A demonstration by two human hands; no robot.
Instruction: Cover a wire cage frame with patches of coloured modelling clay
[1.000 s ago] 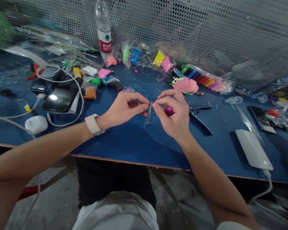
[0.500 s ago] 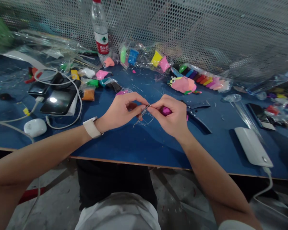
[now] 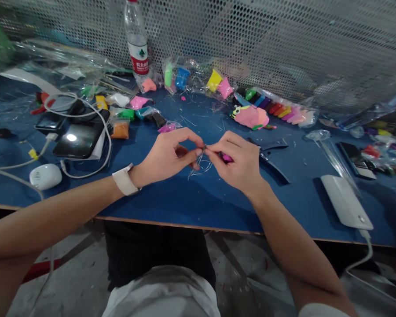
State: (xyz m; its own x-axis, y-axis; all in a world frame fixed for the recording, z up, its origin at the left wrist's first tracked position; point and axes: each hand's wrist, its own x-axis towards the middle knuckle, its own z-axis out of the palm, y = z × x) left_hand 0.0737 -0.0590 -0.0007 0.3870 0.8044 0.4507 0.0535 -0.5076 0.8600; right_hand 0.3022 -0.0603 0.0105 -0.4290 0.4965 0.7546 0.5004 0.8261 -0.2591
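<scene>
Both hands meet above the blue table, pinching a thin silvery wire (image 3: 205,165) that is bent into loops with loose ends hanging down. My left hand (image 3: 171,154), with a white band on its wrist, is closed on the wire between thumb and index finger. From the other side my right hand (image 3: 239,160) grips it with thumb and fingertips, almost touching the left fingertips. Something bright magenta (image 3: 226,157) shows by the right hand's curled fingers; whether it is held or lies behind cannot be told. Dark-handled pliers (image 3: 272,160) lie just right of that hand.
A pink clay figure (image 3: 251,116) with googly eyes lies beyond the pliers. Colourful clay packs (image 3: 214,80) and a water bottle (image 3: 137,48) line the mesh wall. Phones (image 3: 82,134) and cables are at left, a white power bank (image 3: 346,201) at right. The table's edge (image 3: 181,225) runs in front.
The wire has turned slightly between my fingertips, and its loops now hang more openly below them. Both hands keep their pinch; the whole view has shifted a little.
</scene>
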